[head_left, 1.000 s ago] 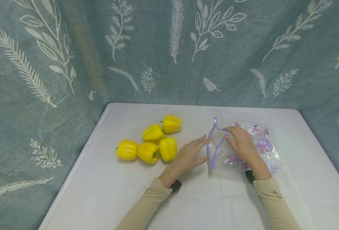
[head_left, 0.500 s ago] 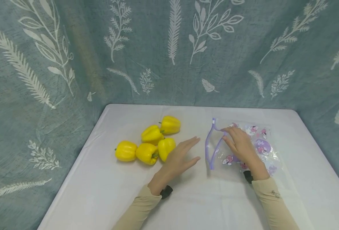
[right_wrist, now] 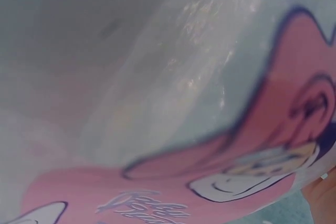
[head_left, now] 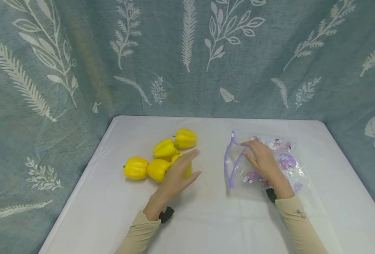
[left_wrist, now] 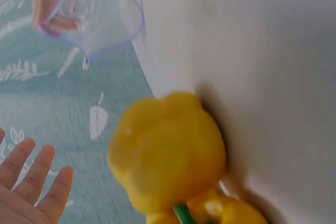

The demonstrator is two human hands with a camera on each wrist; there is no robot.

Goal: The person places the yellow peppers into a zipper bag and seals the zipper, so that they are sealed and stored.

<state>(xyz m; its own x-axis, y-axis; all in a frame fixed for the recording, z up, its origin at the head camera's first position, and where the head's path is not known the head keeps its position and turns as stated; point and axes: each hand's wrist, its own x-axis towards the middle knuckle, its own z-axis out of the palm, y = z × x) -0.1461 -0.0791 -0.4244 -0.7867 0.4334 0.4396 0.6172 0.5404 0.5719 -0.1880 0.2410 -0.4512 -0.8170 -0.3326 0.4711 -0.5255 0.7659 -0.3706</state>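
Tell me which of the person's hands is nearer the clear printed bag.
The right. The right hand holds the bag at its purple-edged mouth, while the left hand is apart from it, off to the left by the yellow peppers.

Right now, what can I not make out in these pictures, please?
Head view: one pepper is partly hidden behind the left hand.
Left wrist view: the lower pepper is cut off by the bottom edge.
Right wrist view: lettering on the bag is too blurred to read with certainty.
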